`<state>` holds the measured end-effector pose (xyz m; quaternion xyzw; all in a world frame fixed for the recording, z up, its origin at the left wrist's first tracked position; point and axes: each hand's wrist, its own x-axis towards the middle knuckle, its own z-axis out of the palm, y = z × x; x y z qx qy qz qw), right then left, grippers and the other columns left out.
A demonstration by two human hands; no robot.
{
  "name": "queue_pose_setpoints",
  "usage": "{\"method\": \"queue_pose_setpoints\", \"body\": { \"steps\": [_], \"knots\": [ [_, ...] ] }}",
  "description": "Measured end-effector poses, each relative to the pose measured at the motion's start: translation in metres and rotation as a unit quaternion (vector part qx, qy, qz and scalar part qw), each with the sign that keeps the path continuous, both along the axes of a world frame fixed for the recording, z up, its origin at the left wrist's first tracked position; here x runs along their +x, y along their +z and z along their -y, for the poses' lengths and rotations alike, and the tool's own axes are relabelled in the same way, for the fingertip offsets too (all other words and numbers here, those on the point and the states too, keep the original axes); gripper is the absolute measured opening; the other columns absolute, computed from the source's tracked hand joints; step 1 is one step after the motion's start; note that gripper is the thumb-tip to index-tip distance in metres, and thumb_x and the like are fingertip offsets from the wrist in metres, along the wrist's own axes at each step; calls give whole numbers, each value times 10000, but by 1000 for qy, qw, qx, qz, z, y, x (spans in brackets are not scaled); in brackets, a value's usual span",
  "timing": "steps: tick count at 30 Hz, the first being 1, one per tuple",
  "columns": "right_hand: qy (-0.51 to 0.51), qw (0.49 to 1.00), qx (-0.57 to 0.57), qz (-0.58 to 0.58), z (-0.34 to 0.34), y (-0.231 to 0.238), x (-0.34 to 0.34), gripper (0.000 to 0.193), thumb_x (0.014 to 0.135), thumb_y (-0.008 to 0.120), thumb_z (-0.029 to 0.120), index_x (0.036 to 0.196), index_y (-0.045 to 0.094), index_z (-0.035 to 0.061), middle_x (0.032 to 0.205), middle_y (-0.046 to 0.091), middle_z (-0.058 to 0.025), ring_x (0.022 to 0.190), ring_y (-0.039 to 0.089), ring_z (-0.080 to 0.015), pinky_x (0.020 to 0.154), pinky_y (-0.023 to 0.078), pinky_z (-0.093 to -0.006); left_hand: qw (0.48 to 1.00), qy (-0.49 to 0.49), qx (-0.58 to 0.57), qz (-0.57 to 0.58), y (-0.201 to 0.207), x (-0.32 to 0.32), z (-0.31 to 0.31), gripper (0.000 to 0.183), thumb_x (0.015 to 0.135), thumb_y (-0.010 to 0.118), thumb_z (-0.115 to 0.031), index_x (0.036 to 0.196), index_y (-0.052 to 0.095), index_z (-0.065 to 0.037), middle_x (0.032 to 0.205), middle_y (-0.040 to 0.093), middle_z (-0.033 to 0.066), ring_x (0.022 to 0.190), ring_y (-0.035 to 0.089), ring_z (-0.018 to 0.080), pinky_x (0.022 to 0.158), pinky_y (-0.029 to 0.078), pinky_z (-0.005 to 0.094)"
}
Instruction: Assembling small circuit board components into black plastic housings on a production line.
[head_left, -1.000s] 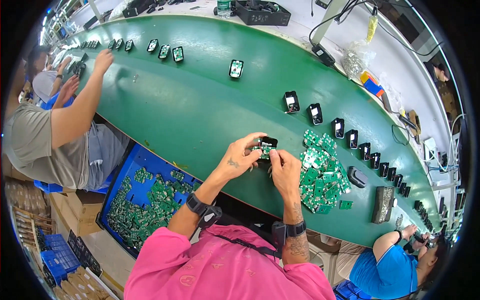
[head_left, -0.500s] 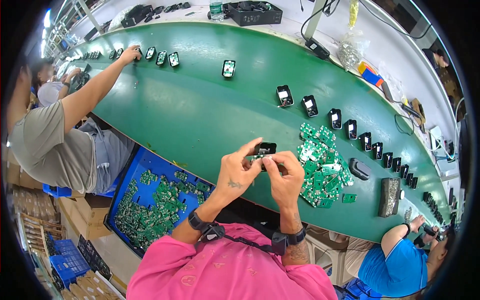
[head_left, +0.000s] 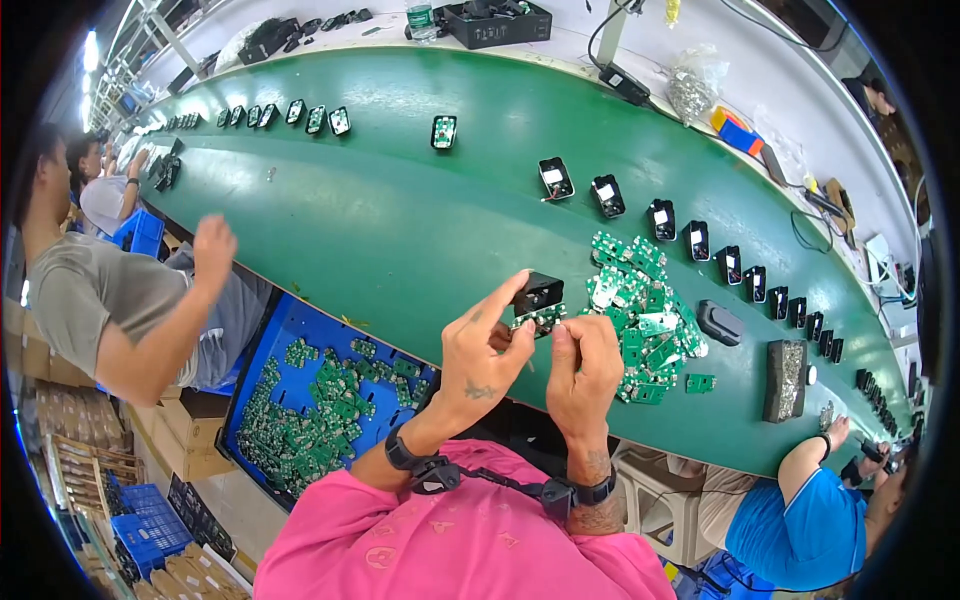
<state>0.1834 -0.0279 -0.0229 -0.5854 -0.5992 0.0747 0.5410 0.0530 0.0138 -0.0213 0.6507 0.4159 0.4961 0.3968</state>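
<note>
In front of me, my left hand (head_left: 480, 355) is closed around a small open black plastic case (head_left: 541, 290), its index finger stretched along the case's side. A green circuit board (head_left: 540, 320) sits at the near edge of the case, tilted, with my left thumb against it. My right hand (head_left: 583, 375) is closed too, fingers curled, thumb and fingertip at the board's right end. Whether a wire runs between case and board is too small to tell. To the right of my hands lies a heap of green circuit boards (head_left: 650, 330).
A row of black cases (head_left: 661, 219) curves along the green table (head_left: 400, 230). Beyond the heap are a dark oval block (head_left: 719, 322) and a long box of small metal parts (head_left: 787, 380). A blue bin (head_left: 330, 400) of boards stands lower left. Co-workers sit on both sides.
The black case has tipped up and shows more above my fingers, and the board has turned its component face up. The left co-worker's hand has drawn back from the row of cases.
</note>
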Motion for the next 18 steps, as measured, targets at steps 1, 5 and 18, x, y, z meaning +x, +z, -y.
{"method": "queue_pose_setpoints", "body": {
  "steps": [1,5,18],
  "knots": [
    [-2,1000,2,-1,0,1,2,25,912,630,1,926,609,-3,884,607,-142,741,607,-319,631,485,-397,1000,3,7,-14,6,-1,1,518,861,643,34,1373,571,-2,1134,691,168,708,685,112,611,559,256],
    [55,997,-29,45,1,9,12,39,905,633,10,923,600,-1,880,589,-147,740,598,-322,619,465,-402,999,9,27,-26,11,2,4,523,849,655,35,1365,582,-8,1110,694,163,705,688,121,610,562,262],
    [90,987,-55,125,2,20,23,55,885,632,-19,929,600,-8,867,578,-151,776,600,-361,652,474,-437,986,-3,129,-104,13,5,4,555,812,681,63,1352,589,-27,1161,682,185,746,712,172,628,598,289]
  ]
}}
